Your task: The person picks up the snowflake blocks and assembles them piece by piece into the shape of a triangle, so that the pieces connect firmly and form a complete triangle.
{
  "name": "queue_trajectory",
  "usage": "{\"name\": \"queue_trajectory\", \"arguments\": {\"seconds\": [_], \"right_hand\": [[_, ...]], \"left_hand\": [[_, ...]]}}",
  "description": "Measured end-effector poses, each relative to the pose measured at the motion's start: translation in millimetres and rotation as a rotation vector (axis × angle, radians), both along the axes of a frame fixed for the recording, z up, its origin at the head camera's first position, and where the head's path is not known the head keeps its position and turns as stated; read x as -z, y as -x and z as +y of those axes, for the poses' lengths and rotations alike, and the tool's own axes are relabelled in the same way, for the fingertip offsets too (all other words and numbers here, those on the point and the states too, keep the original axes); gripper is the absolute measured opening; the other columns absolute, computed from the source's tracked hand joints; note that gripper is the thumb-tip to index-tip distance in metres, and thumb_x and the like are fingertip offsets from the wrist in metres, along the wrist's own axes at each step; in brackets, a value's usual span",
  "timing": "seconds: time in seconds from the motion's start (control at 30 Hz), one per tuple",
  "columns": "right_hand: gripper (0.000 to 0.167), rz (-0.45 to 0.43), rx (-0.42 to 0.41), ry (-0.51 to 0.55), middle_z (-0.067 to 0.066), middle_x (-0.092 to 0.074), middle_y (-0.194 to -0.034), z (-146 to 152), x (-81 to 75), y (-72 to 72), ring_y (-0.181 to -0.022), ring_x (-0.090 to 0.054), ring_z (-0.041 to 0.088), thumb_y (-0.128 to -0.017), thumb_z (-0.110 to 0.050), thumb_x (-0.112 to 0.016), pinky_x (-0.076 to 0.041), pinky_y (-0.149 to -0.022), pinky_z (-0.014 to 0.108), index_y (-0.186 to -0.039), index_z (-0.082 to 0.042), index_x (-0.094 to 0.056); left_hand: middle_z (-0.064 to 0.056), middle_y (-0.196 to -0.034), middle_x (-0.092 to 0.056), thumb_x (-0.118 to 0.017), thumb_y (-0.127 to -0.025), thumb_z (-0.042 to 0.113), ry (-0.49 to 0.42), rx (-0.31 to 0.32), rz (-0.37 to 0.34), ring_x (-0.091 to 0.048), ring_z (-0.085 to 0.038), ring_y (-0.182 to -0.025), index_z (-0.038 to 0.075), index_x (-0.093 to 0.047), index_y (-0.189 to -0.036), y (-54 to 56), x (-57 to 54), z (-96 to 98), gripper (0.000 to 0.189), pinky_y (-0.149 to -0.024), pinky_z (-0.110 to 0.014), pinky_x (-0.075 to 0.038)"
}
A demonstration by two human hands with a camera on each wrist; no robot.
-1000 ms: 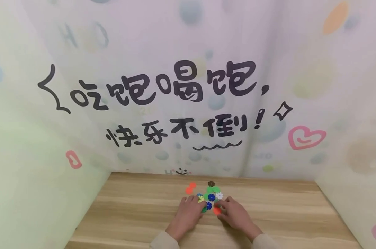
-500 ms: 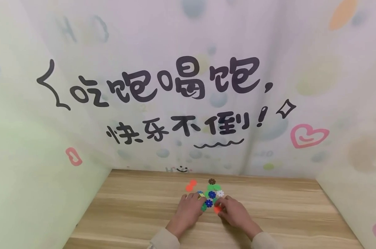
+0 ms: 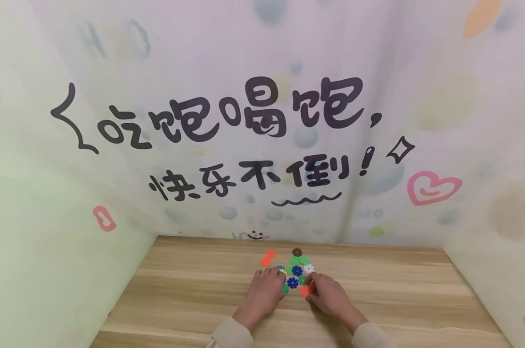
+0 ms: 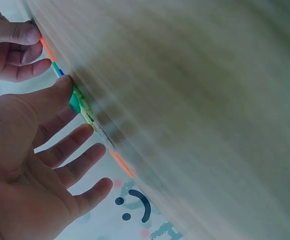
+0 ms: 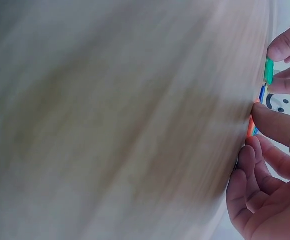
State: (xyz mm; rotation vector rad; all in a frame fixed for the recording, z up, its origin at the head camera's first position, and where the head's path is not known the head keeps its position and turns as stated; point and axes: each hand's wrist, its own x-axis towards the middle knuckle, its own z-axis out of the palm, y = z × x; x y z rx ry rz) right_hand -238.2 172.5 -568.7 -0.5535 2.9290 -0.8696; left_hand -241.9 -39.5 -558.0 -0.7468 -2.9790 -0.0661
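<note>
Notched plastic snowflake discs lie flat together on the wooden table. In the head view, my left hand (image 3: 264, 291) is at the near left of the group, its thumb and index finger pinching a green disc (image 3: 285, 288) at the edge. The other fingers spread out, near a yellow disc (image 3: 282, 272). At the near right, my right hand (image 3: 330, 296) pinches an orange disc (image 3: 305, 291) between thumb and index finger; its other fingers curl in, as the right wrist view shows. Between the hands are blue discs (image 3: 292, 282) and a teal-green disc (image 3: 302, 280).
Beyond the hands lie light green discs (image 3: 295, 260), a white disc (image 3: 309, 268) and a brown disc (image 3: 297, 252). A pair of orange discs (image 3: 269, 258) sits at the far left. A printed back wall (image 3: 227, 212) borders the wooden table (image 3: 180, 290).
My right fingertips have drawn slightly right, uncovering the teal-green disc beside the blue one. My left hand stays nearly still. The head view has shifted a little.
</note>
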Motion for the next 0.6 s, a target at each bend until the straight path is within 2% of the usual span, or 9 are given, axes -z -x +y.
{"name": "queue_trajectory", "arguments": {"seconds": [0.17,0.27,0.33,0.43,0.6], "right_hand": [[0.022,-0.006,-0.009,0.016,-0.007,-0.056,-0.078,-1,0.4,-0.2,-0.070,-0.051,0.009,-0.080,-0.009,-0.081,-0.047,-0.062,0.028,-0.094,-0.013,-0.064],[0.025,0.004,-0.009,0.021,-0.006,-0.055,-0.080,-1,0.6,-0.3,-0.070,-0.051,0.008,-0.080,-0.008,-0.081,-0.046,-0.062,0.028,-0.094,-0.013,-0.061],[0.029,0.007,-0.010,0.026,-0.006,-0.055,-0.080,-1,0.9,-0.2,-0.070,-0.051,0.009,-0.080,-0.007,-0.081,-0.045,-0.061,0.028,-0.099,-0.013,-0.060],[0.033,-0.001,-0.014,0.032,-0.005,-0.055,-0.079,-1,1.7,0.1,-0.069,-0.050,0.010,-0.080,-0.007,-0.081,-0.044,-0.059,0.029,-0.106,-0.013,-0.060],[0.035,-0.024,-0.032,0.029,-0.004,-0.056,-0.082,0,2.5,0.8,-0.071,-0.051,0.011,-0.082,-0.010,-0.080,-0.045,-0.060,0.031,-0.113,-0.014,-0.063]], "left_hand": [[-0.006,-0.125,-0.061,-0.079,-0.084,0.040,-0.003,0.001,0.012,-0.056,-0.025,-0.119,0.012,-0.063,-0.123,-1.0,-1.3,-0.6,0.050,-0.096,-0.048,-0.047],[-0.005,-0.121,-0.062,-0.081,-0.083,0.038,-0.038,0.000,-0.008,-0.057,-0.025,-0.116,0.013,-0.063,-0.118,-0.6,-2.0,-1.4,0.047,-0.095,-0.047,-0.048],[-0.002,-0.113,-0.062,-0.082,-0.082,0.035,-0.097,-0.011,-0.049,-0.058,-0.022,-0.109,0.014,-0.064,-0.111,0.5,-1.0,-2.7,0.040,-0.092,-0.045,-0.049],[0.003,-0.104,-0.058,-0.084,-0.080,0.028,-0.235,-0.039,-0.130,-0.056,-0.018,-0.101,0.017,-0.065,-0.094,3.0,2.6,-5.7,0.026,-0.088,-0.043,-0.049],[0.005,-0.113,-0.058,-0.084,-0.079,0.024,-0.443,-0.063,-0.221,-0.054,-0.019,-0.109,0.021,-0.065,-0.079,6.5,7.9,-13.0,0.019,-0.091,-0.046,-0.046]]}}
